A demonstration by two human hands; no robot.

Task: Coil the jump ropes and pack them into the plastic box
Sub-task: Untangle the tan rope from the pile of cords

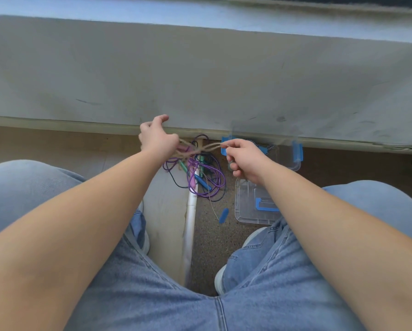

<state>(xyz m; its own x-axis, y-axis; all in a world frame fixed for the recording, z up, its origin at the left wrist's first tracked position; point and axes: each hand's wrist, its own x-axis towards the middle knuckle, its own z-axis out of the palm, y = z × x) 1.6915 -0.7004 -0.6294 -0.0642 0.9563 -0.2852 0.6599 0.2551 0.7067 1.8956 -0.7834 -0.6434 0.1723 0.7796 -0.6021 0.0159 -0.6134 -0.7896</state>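
A tan braided jump rope (207, 148) stretches in loops between my two hands above the floor. My left hand (157, 137) grips one end of the loops, its fingers curled round them. My right hand (244, 158) pinches the other end between thumb and forefinger. Below lies a tangle of purple rope (215, 180) with dark cord and green, pink and blue handles. A clear plastic box (295, 163) with blue latches stands open behind my right hand, with a striped rope (269, 147) inside. Its clear lid (248, 206) lies flat in front of it.
A large grey padded block (200, 80) rises just behind the ropes and box. A white tube (190, 230) runs along the floor between my knees. A loose blue handle (223, 215) lies beside the lid. My jeans-clad legs fill the foreground.
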